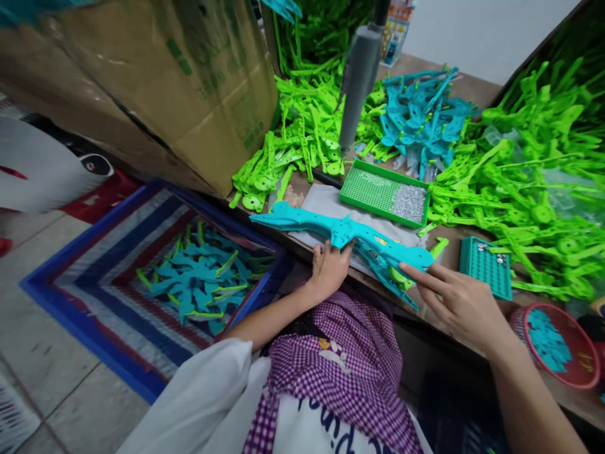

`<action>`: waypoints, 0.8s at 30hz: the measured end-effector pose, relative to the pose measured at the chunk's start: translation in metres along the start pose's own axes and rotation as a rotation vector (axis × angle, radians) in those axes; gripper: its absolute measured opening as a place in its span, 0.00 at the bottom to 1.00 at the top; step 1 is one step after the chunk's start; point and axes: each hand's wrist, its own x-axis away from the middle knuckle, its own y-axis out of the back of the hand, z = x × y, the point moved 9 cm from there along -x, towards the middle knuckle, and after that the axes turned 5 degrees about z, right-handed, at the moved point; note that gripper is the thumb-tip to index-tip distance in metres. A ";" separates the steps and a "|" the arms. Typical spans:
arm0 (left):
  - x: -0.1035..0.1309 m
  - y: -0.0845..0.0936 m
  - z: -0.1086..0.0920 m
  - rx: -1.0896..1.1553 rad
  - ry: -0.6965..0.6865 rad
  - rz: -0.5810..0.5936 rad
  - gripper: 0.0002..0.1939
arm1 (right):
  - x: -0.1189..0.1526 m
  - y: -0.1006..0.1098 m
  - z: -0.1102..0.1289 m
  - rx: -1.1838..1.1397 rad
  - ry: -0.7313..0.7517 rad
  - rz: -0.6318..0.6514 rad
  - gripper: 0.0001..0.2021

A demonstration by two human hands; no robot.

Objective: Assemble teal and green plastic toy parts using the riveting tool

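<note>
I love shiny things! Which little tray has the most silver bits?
The bright green tray, just beyond the long turquoise part. Silver bits are heaped at its right end; the teal tray has only a few.

Screw tray (pixel 385 193) behind long part (pixel 307 219); carton (pixel 189 94) left.

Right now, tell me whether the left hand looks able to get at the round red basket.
Probably not easily: the left hand is at the middle of the long blue piece, and the right forearm stretches between it and the red basket at the far right.
</note>
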 end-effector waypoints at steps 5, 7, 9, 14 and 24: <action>-0.002 0.004 -0.017 -0.070 -0.088 0.054 0.25 | -0.004 0.015 0.000 0.039 0.031 -0.038 0.20; -0.004 0.008 -0.021 -0.101 -0.065 0.079 0.25 | -0.004 0.017 0.000 0.054 0.030 -0.027 0.21; -0.006 0.012 -0.023 -0.111 -0.035 0.133 0.25 | -0.005 0.018 -0.001 0.074 0.019 -0.016 0.21; -0.004 0.011 -0.025 -0.024 0.041 0.316 0.28 | -0.005 0.017 0.000 0.096 -0.003 0.005 0.21; 0.006 -0.005 -0.012 0.055 0.095 0.365 0.35 | 0.002 -0.021 0.003 0.047 -0.024 0.142 0.21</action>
